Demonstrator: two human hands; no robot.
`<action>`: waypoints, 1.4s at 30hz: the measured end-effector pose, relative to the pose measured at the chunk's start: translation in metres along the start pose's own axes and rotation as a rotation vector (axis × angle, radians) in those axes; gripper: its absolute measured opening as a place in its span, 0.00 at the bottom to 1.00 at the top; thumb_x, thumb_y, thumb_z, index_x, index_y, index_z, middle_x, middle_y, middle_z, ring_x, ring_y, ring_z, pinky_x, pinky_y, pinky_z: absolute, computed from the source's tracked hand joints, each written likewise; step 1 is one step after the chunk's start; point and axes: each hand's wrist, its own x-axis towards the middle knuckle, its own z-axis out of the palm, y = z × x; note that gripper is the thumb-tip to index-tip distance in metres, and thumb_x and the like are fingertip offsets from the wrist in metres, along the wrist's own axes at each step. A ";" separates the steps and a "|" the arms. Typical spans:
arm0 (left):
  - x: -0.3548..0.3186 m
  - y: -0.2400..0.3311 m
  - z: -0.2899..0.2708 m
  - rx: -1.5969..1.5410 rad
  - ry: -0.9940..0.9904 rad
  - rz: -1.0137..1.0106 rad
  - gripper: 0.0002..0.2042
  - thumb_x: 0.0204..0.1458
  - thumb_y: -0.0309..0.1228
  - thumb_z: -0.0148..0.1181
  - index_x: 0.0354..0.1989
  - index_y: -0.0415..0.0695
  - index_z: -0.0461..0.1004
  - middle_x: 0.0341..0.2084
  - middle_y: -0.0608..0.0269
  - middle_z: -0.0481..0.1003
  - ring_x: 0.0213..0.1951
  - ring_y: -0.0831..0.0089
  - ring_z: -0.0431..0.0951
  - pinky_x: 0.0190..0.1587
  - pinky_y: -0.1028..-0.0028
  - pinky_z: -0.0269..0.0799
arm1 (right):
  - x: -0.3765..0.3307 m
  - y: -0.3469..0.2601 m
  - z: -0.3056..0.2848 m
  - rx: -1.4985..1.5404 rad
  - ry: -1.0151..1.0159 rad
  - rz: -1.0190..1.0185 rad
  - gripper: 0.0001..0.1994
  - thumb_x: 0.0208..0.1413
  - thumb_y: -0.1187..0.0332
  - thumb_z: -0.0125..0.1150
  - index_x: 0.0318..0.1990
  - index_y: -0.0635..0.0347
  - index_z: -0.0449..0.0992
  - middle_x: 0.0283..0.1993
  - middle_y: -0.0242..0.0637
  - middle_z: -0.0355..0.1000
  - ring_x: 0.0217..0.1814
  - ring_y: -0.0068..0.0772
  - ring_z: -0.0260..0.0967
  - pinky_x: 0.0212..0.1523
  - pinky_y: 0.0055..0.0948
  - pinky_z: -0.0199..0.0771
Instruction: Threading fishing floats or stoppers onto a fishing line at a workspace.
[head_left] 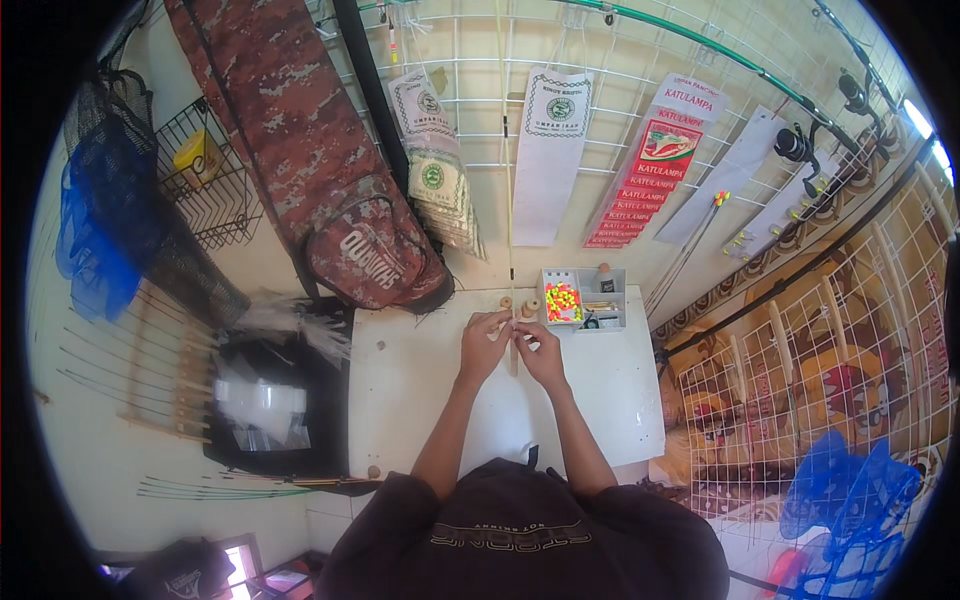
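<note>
A thin, light-coloured rod (509,200) with dark bands runs up from between my hands past the table's far edge. My left hand (485,345) pinches it with thumb and fingertips. From the other side my right hand (541,355) has its fingers pressed together at the same spot on the rod. Any small piece or thread between the fingertips is too small to make out. Just beyond the hands stand small wooden spools (531,307). To their right, a grey compartment tray (622,275) holds red and yellow float tips (564,302), a small bottle (605,281) and small tools.
The white table (400,400) meets a wall grid hung with packets (655,160), fishing reels (795,145) and rods. A camouflage rod bag (290,130) leans at the left. Beside the table lies a black bag with clear plastic sleeves (262,400). Blue nets (850,490) hang right.
</note>
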 end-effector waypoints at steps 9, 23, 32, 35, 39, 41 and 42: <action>-0.005 -0.014 0.005 0.024 -0.008 0.011 0.09 0.48 0.29 0.62 0.37 0.42 0.78 0.34 0.57 0.78 0.37 0.64 0.74 0.35 0.70 0.72 | 0.000 0.001 0.004 -0.024 -0.047 0.093 0.11 0.51 0.75 0.59 0.43 0.62 0.77 0.41 0.41 0.76 0.41 0.29 0.74 0.37 0.26 0.73; -0.013 -0.012 -0.001 0.056 -0.024 -0.028 0.08 0.48 0.31 0.63 0.37 0.45 0.78 0.34 0.64 0.78 0.37 0.69 0.74 0.36 0.71 0.71 | -0.006 0.008 0.001 -0.111 -0.037 0.068 0.10 0.52 0.70 0.60 0.42 0.59 0.78 0.42 0.40 0.76 0.43 0.34 0.72 0.40 0.29 0.72; -0.019 -0.016 0.001 0.075 -0.014 -0.038 0.09 0.47 0.30 0.63 0.38 0.46 0.78 0.35 0.65 0.78 0.37 0.69 0.73 0.37 0.71 0.71 | -0.009 0.003 -0.004 -0.114 0.004 0.054 0.10 0.53 0.69 0.59 0.43 0.58 0.78 0.41 0.38 0.76 0.43 0.34 0.71 0.41 0.30 0.72; -0.019 -0.016 0.002 0.063 -0.011 -0.036 0.11 0.47 0.30 0.63 0.41 0.48 0.77 0.35 0.67 0.78 0.38 0.70 0.73 0.37 0.71 0.71 | -0.010 0.006 -0.006 -0.126 0.006 0.066 0.10 0.53 0.69 0.59 0.43 0.58 0.78 0.42 0.38 0.76 0.44 0.34 0.71 0.41 0.30 0.72; -0.024 -0.016 0.003 0.050 0.012 -0.078 0.14 0.47 0.29 0.63 0.44 0.49 0.74 0.35 0.70 0.78 0.38 0.72 0.73 0.38 0.72 0.70 | -0.013 0.006 -0.008 -0.124 0.017 0.050 0.10 0.53 0.68 0.60 0.43 0.57 0.78 0.42 0.37 0.76 0.44 0.34 0.71 0.40 0.30 0.72; -0.027 -0.016 0.003 0.058 0.014 -0.075 0.15 0.47 0.29 0.63 0.45 0.50 0.74 0.35 0.70 0.78 0.38 0.72 0.73 0.38 0.72 0.70 | -0.014 0.007 -0.009 -0.128 0.019 0.052 0.10 0.53 0.68 0.60 0.43 0.57 0.78 0.42 0.37 0.76 0.44 0.33 0.71 0.40 0.30 0.72; -0.028 -0.016 0.003 0.061 0.008 -0.080 0.14 0.47 0.30 0.63 0.44 0.49 0.74 0.35 0.70 0.78 0.38 0.72 0.73 0.37 0.72 0.70 | -0.015 0.007 -0.010 -0.141 0.021 0.052 0.10 0.53 0.67 0.60 0.43 0.57 0.78 0.43 0.37 0.76 0.44 0.34 0.71 0.40 0.30 0.72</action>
